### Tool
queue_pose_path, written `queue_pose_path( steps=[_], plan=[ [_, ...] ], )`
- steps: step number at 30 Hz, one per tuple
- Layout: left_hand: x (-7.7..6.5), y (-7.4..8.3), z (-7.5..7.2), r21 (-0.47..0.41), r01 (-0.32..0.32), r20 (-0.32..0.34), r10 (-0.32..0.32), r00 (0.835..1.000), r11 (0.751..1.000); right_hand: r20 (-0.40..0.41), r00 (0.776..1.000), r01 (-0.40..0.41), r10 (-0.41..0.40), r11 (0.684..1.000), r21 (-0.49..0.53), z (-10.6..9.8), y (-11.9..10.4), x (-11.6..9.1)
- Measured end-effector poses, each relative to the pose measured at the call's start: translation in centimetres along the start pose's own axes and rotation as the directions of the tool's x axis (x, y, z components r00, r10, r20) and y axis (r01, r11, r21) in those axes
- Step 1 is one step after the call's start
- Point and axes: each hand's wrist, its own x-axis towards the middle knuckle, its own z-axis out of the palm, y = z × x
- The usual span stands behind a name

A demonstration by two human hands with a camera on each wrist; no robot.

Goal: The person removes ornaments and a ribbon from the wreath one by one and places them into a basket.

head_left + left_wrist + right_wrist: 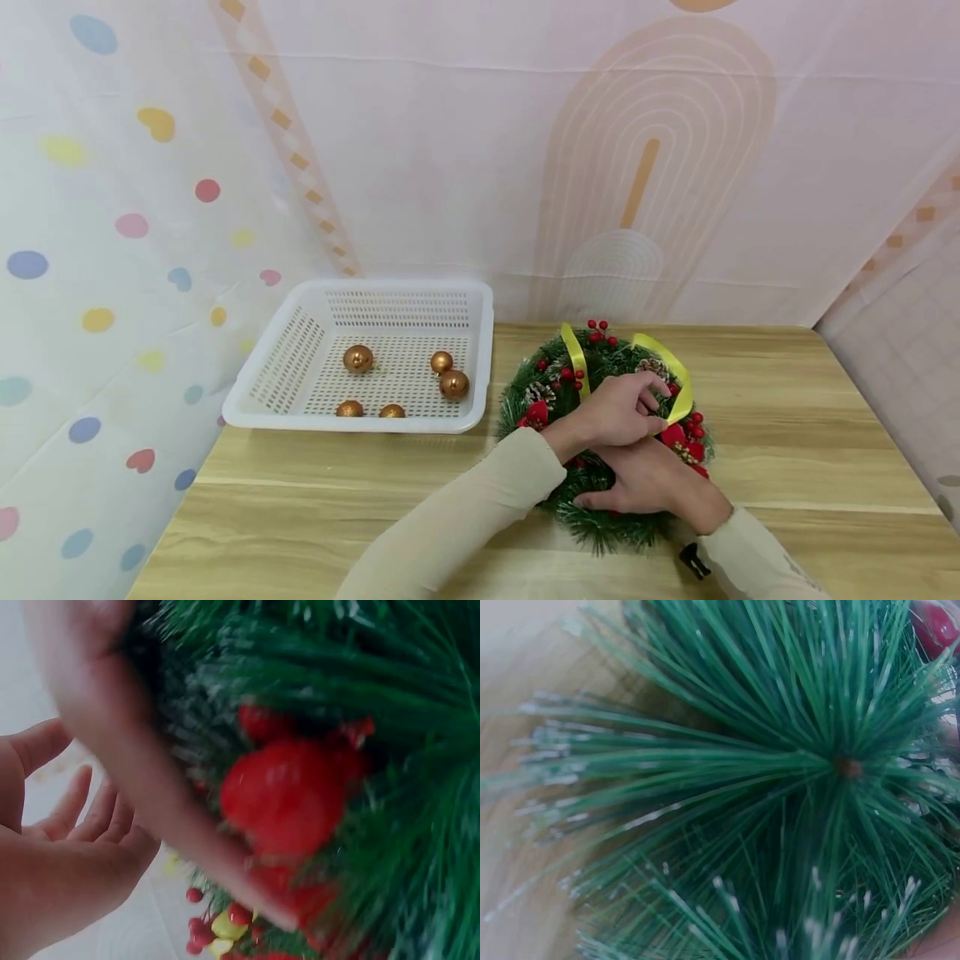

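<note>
A green Christmas wreath (pixel 596 529) lies on the table, dressed with red berries (pixel 567 374), pinecones and red flowers. Across it run two ends of a yellow ribbon (pixel 680 373). My left hand (pixel 621 408) crosses above my right hand over the wreath's middle, its fingers loosely bent near the ribbon. Lower down, my right hand (pixel 647 473) rests on the wreath with the thumb pointing left; its fingers are hidden under the left hand. A blurred red decoration (pixel 281 799) fills the left wrist view's centre. Pine needles (pixel 742 757) fill the right wrist view.
A white plastic basket (pixel 300 421) stands left of the wreath. Several copper-coloured baubles (pixel 358 359) lie inside it. A small black buckle (pixel 694 561) shows by the right sleeve. Patterned cloth (pixel 420 167) hangs behind the wooden table (pixel 810 467).
</note>
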Motion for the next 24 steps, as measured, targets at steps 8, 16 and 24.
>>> queue_pose_path(
  steps=[8, 16, 24],
  plan=[
    [0.3, 0.4, 1.6, 0.112, 0.003, -0.064, 0.005, 0.998, 0.994, 0.021, 1.000, -0.008, 0.006, 0.997, 0.074, -0.4, -0.2, -0.1],
    [0.9, 0.3, 1.8, 0.125, 0.016, -0.129, 0.000, 0.992, 0.992, -0.018, 1.000, 0.011, -0.011, 0.999, 0.045, 0.0, 0.1, -0.1],
    [0.8, -0.2, 1.1, 0.060, -0.002, -0.103, 0.009, 0.995, 0.998, -0.017, 1.000, 0.009, -0.009, 1.000, 0.019, 0.0, 0.1, 0.0]
  ],
)
